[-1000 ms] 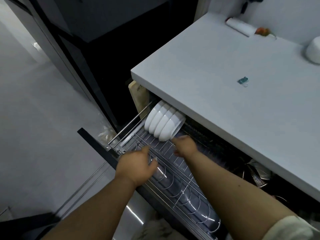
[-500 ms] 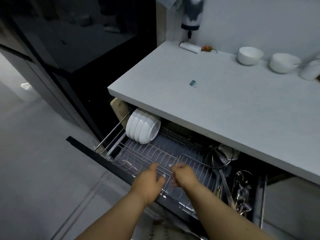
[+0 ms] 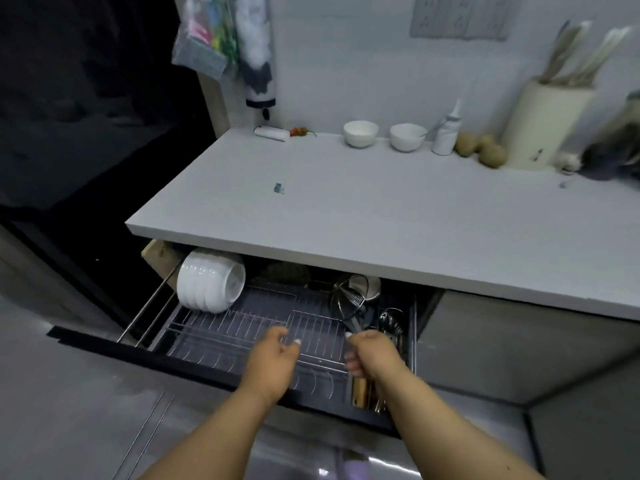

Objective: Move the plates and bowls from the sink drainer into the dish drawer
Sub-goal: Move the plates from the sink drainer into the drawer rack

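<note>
- A person's left hand (image 3: 273, 358) and right hand (image 3: 372, 353) hover side by side, a little apart, over the front of the pulled-out dark dish drawer with a chrome wire rack (image 3: 242, 327); both hands hold nothing, fingers loosely curled
- The stack of white ceramic bowls (image 3: 209, 280) lies on its side at the drawer's back left corner, partly under the edge of the pale grey table (image 3: 381, 216); no plate shows in the rack, and the sink drainer is out of view
- Two more small white bowls (image 3: 360, 133) stand upright near the wall on the table, one with a spoon in it; whether they belong to the job cannot be told
- Metal utensils and a wire strainer (image 3: 349, 299) fill the drawer's right compartment, just beyond the right hand
- Risk, as judged: the tilted bowl stack could roll or slide forward if the drawer is jolted, and a hand rising quickly could strike the table's overhanging edge
- Against the frame half a second ago, both hands have shifted right along the drawer front and spread apart, and the view has lifted to take in more of the wall; the bowl stack has stayed put
</note>
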Demonstrator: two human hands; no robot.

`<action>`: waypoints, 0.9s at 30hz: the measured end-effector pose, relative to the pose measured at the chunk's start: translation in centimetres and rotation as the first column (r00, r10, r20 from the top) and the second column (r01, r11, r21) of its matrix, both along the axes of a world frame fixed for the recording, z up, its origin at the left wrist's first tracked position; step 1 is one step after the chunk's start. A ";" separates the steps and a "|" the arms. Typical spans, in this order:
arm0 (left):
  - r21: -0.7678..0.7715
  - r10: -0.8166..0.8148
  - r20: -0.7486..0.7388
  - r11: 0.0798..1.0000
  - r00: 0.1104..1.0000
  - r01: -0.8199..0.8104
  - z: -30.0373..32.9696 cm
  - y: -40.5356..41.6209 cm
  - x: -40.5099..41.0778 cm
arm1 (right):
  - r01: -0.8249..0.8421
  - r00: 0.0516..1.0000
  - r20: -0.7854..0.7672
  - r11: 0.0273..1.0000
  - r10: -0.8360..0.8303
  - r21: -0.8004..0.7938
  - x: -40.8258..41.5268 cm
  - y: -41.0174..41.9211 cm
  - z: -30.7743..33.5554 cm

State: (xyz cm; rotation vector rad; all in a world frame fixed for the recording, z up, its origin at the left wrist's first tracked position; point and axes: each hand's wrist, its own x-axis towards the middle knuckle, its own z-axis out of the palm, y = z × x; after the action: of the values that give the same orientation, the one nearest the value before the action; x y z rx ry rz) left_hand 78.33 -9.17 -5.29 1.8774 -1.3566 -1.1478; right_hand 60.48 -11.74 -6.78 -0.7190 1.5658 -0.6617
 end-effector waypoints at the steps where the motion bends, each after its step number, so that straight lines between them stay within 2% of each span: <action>1: 0.004 -0.004 -0.014 1.000 1.000 0.004 0.0 -0.1 -0.6 | 0.021 1.000 0.005 1.000 -0.021 -0.003 -0.8 0.2 0.4; 7: -0.011 -0.155 -0.054 0.988 0.986 0.155 1.5 -1.2 -8.8 | 0.278 0.959 0.065 0.959 -0.275 -0.049 -9.0 2.0 2.4; 13: -0.054 -0.341 -0.046 0.940 0.939 0.338 2.6 -2.8 -18.7 | 0.500 0.866 0.085 0.858 -0.493 -0.118 -18.7 4.2 3.6; 20: -0.089 -0.542 -0.068 0.839 0.838 0.536 3.3 -2.6 -33.3 | 0.754 0.651 0.065 0.635 -0.756 -0.167 -33.3 8.5 4.8; 27: -0.101 -0.716 -0.138 0.698 0.685 0.709 3.8 1.3 -48.1 | 0.915 0.343 -0.024 0.340 -0.939 -0.215 -46.9 16.7 5.8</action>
State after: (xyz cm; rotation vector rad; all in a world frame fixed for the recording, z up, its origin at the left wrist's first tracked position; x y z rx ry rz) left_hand 30.27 -7.92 -1.51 1.1657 -2.0764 -1.5776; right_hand 13.57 4.95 -0.99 0.1667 2.0309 -1.6540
